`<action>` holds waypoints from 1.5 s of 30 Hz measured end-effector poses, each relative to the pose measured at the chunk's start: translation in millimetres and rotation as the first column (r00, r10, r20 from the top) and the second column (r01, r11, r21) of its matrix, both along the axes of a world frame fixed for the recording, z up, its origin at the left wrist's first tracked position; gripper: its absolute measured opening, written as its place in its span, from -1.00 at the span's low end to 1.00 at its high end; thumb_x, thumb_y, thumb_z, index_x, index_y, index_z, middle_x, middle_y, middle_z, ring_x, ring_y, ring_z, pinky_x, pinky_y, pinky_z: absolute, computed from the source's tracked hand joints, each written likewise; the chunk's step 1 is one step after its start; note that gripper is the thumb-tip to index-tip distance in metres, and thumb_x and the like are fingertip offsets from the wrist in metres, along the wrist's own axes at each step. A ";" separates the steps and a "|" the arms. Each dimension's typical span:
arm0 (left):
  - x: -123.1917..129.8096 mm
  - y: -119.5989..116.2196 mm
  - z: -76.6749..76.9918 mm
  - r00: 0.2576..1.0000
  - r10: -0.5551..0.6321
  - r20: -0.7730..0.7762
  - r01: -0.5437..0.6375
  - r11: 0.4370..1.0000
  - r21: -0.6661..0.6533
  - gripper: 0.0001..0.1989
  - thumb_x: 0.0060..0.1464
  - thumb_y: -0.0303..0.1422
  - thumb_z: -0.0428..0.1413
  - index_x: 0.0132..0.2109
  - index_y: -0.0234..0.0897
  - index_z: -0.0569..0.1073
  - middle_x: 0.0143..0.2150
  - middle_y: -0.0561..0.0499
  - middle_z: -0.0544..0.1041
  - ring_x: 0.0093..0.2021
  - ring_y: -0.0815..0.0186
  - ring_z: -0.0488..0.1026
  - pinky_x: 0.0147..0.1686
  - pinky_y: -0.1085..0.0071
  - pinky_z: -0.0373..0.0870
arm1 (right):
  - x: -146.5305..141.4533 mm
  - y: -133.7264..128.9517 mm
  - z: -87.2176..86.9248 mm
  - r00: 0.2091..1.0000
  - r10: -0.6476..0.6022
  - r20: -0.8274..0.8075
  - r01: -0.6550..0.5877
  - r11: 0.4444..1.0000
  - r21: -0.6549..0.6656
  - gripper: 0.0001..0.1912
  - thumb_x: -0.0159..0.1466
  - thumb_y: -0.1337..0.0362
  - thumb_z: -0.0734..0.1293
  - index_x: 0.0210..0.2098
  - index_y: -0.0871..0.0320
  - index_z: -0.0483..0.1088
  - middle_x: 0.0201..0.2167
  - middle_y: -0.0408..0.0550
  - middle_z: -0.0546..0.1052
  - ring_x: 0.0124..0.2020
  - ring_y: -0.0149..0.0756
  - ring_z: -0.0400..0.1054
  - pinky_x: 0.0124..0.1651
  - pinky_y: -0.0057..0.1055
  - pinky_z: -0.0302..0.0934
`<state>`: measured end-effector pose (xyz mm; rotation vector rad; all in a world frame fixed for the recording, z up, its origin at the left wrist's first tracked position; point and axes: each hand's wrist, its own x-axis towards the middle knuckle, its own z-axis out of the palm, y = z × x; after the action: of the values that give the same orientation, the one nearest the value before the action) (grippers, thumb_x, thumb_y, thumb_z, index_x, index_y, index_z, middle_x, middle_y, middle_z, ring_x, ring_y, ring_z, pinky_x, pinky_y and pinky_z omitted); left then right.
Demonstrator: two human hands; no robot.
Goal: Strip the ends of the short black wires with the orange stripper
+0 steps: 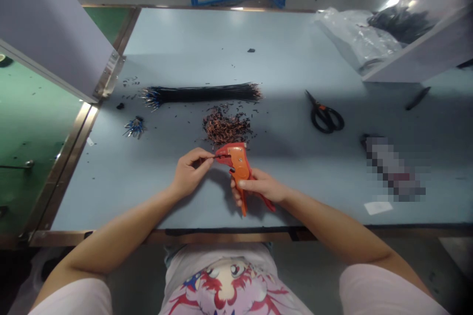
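Observation:
My right hand (pixel 258 187) is wrapped round the handles of an orange and red wire stripper (pixel 241 170), whose head points away from me. Between thumb and fingers, my left hand (pixel 191 171) pinches a thin black wire (pixel 218 156) that reaches into the stripper's jaws. Just beyond the tool lies a pile of copper and black scraps (pixel 226 127). Behind that pile a long bundle of black wires (pixel 203 93) stretches sideways, with blue and silver terminals at its left end. A small heap of blue terminals (pixel 135 127) sits further left.
Black-handled scissors (pixel 327 115) lie right of the scraps. Further right are a blurred-out object (pixel 395 167), a white paper piece (pixel 377 207) and a dark slim item (pixel 418 98). Clear plastic bags (pixel 364 37) are at the back right. Upright panels (pixel 55 24) flank the blue table (pixel 148 202).

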<state>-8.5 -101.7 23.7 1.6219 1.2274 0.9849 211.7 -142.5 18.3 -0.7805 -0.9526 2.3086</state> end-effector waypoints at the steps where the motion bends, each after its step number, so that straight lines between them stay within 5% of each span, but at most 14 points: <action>1: 0.1 0.1 0.3 1.000 0.000 0.001 0.000 1.000 0.002 -0.84 0.05 -0.29 0.10 -0.34 -0.26 0.53 -0.42 0.02 0.49 -0.39 0.38 0.36 -0.35 0.45 0.28 | 0.1 -0.1 -0.4 1.000 0.003 0.001 -0.003 1.000 0.005 -0.61 0.18 0.05 0.43 -0.25 0.28 0.35 -0.48 -0.08 0.48 -0.48 -0.34 0.44 -0.45 -0.40 0.36; 21: 0.9 0.3 -4.0 1.000 0.012 -0.022 -0.012 1.000 0.003 -0.84 0.06 -0.30 0.12 -0.29 -0.27 0.54 -0.39 0.02 0.52 -0.39 0.39 0.38 -0.36 0.47 0.30 | -3.0 -1.5 4.2 0.999 -0.035 0.033 0.035 0.999 -0.007 -0.62 0.20 0.04 0.40 -0.43 0.22 0.27 -0.62 -0.21 0.35 -0.62 -0.46 0.29 -0.47 -0.42 0.33; 36: 1.3 0.4 -3.9 0.996 -0.015 -0.092 0.018 0.999 0.032 -0.83 0.09 -0.31 0.07 -0.29 -0.28 0.52 -0.39 0.02 0.53 -0.39 0.38 0.39 -0.35 0.46 0.30 | -5.5 -2.0 5.0 0.996 -0.087 -0.001 0.086 0.989 -0.123 -0.56 0.16 0.07 0.42 -0.58 0.16 0.13 -0.76 -0.36 0.16 -0.80 -0.59 -0.01 -0.75 -0.59 0.08; 45: -3.2 7.5 -6.8 0.993 0.112 -0.048 -0.115 0.992 -0.059 -0.82 0.07 -0.26 0.08 -0.29 -0.29 0.47 -0.42 0.05 0.49 -0.44 0.41 0.36 -0.36 0.47 0.31 | 10.6 16.2 5.7 0.940 -0.183 -0.288 0.112 0.963 -0.244 -0.75 0.19 0.17 0.40 -0.32 0.22 0.32 -0.55 -0.22 0.34 -0.55 -0.44 0.29 -0.31 -0.32 0.40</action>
<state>-11.8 -94.1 16.9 1.5474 1.3800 0.9754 222.3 -126.2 23.9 -0.5328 -0.4829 2.3386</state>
